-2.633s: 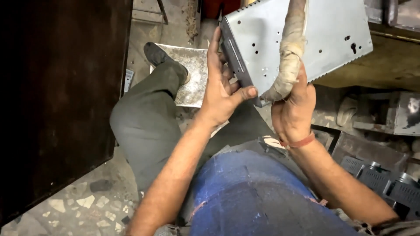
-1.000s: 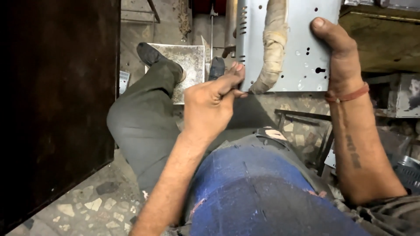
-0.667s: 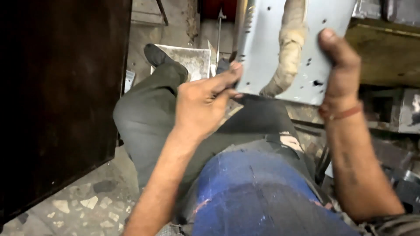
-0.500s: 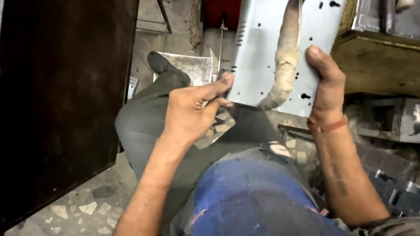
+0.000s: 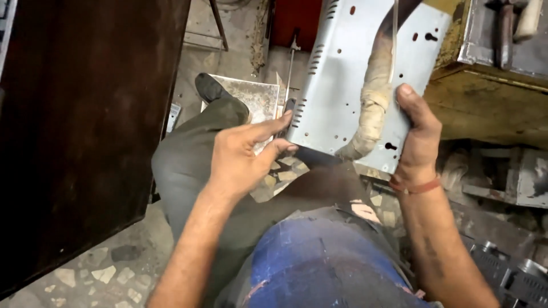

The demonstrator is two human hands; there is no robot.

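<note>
left hand (image 5: 242, 157) pinching lower left corner of grey metal cover (image 5: 348, 74) | right hand (image 5: 416, 134) gripping its right edge | cloth-wrapped pipe (image 5: 371, 108) lying across it

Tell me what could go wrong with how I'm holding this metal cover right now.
The left hand only pinches the lower corner of the grey sheet-metal cover with its fingertips, so the cover could slip or twist. Both that hand and the right hand are bare on thin metal edges, which might cut. If the cover drops, it would likely land on your leg just below.
</note>
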